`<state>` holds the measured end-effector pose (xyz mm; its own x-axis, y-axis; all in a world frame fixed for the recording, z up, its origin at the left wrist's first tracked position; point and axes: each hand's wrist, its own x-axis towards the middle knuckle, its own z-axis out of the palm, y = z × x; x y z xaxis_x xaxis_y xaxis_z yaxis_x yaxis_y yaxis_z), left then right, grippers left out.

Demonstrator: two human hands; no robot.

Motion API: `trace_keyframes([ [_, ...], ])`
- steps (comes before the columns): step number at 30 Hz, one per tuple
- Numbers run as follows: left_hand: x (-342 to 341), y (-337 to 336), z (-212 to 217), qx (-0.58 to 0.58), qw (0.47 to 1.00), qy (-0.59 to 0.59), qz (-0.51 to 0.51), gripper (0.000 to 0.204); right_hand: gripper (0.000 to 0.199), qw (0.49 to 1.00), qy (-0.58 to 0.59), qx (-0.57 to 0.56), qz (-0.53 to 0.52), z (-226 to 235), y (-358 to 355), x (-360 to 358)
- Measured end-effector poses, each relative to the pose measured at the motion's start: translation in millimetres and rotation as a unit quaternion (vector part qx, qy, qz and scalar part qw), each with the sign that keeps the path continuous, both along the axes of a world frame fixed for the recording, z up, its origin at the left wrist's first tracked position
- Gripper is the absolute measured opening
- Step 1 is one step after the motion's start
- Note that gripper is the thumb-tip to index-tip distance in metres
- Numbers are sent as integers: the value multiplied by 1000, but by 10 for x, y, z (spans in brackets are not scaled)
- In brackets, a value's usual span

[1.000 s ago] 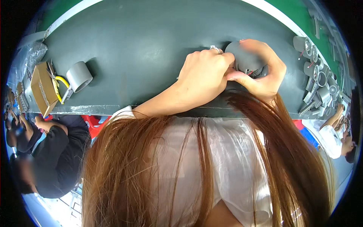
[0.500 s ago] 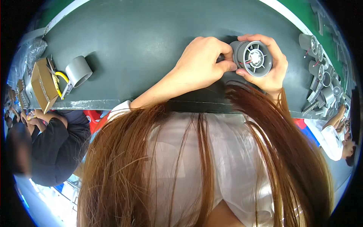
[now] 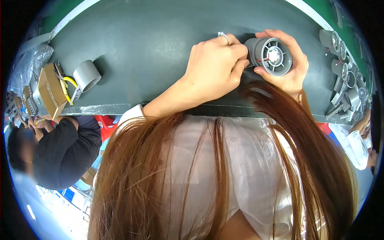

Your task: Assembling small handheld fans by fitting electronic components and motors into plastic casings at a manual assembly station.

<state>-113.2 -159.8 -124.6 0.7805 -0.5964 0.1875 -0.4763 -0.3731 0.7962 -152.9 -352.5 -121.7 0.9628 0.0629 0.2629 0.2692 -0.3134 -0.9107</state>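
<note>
Two hands [image 3: 216, 64] [image 3: 290, 74], one grey fan housing [image 3: 270, 56] held, one tape roll [image 3: 86, 76], one cardboard box [image 3: 50, 90].

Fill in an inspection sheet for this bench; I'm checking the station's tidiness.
Surface: dark green table, front edge worn.
Job's things: grey fan housing, round, with spokes and a white hub.
Clutter: grey tube and cardboard box at left; pile of grey parts at right.
Fingers: right hand holds the housing; left hand, with a ring, pinches at its side.
Cables: red wire at the housing; yellow cable by the box.
Surroundings: person in black at left; a sleeve at right.
</note>
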Motion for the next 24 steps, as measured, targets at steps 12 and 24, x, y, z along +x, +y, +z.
trace_keyframes([
  [12, -106, 19, -65, -26, 998, 10, -54, 5, 81, 985, -135, -94, 52, -73, -29, 29],
  [24, -89, 46, -49, 6, 994, -3, -114, 6, 59, 994, -98, -44, 0, -129, 64, -116],
])
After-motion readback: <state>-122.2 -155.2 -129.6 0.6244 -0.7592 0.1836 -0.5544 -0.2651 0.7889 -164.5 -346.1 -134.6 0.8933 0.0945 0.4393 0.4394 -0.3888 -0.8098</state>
